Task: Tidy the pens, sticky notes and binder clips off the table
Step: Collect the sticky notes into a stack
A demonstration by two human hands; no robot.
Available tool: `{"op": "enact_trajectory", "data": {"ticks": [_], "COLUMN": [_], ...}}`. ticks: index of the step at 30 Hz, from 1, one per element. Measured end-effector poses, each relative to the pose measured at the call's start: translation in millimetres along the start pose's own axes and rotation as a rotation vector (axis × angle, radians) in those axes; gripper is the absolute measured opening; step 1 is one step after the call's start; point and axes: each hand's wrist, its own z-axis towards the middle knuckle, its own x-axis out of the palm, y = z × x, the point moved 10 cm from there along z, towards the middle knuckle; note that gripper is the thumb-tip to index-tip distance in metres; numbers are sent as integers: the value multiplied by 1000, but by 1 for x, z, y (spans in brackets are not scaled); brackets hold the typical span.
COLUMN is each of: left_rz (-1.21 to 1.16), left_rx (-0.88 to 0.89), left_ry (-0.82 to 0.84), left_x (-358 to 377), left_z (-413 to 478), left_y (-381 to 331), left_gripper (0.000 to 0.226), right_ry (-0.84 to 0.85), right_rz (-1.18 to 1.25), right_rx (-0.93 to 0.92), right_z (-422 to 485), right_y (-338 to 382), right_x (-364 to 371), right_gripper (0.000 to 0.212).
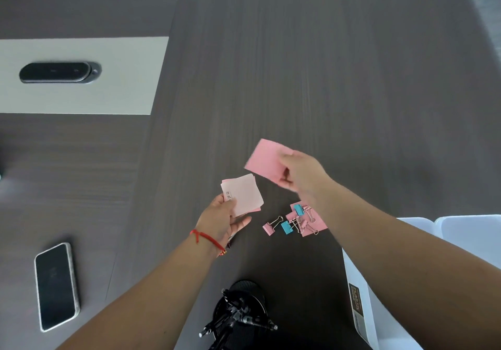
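Observation:
My left hand (226, 221) holds a small stack of pale pink sticky notes (244, 195) with writing on the top sheet. My right hand (301, 175) is raised above the table, pinching a brighter pink sticky note (264, 161) that is blurred. Under my right forearm, several pink and blue binder clips (291, 223) lie in a heap on another pink note (317, 223). A black mesh pen holder (241, 311) with several dark pens stands at the near edge between my arms.
A white plastic bin (461, 241) stands at the right, partly behind my right arm. A phone (55, 286) lies face up at the near left. A grey table panel (81, 76) with a black oval device is at the far left.

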Motion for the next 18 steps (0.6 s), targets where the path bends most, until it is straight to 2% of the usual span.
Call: {"op": "enact_trajectory", "data": {"ticks": [1,2,5,8,9,12,15,17,18], "left_rz": [-11,-21,-47,-37,-26,63,65,49,41], "left_rx": [-1,-6,-43,-96,-107,-67,-28,-25,-24], "left_ry": [11,26,65,-5,-24,-42,-38,-38,-35], "left_x": [3,7,17,12,11,10,7,6,6], "left_z": [-2,-3,-6,-2,-3,-7,-5,-6,-5], "left_y": [1,1,3,5,5,2,3,3,4], "left_gripper": [26,26,44,69,65,25,26,23,21], "right_ry": [78,118,24,-6,10,107,-58,-176,-180], "right_rz": [89,10,-652,-816,-857,-990,-963,-1200,-1345], "right_rx": [55,50,-168,-227,-215,-191,-242,-202,-132], "right_z": [-7,-11,-13,-14,-13,-9,1,6,8], "right_y": [-9,-13,-12,-17,-18,-21,-5,1,-3], "right_x": [15,26,34,34,35,36,-4,-40,-55], "right_gripper": [26,27,25,22,19,11,32,37,41]}}
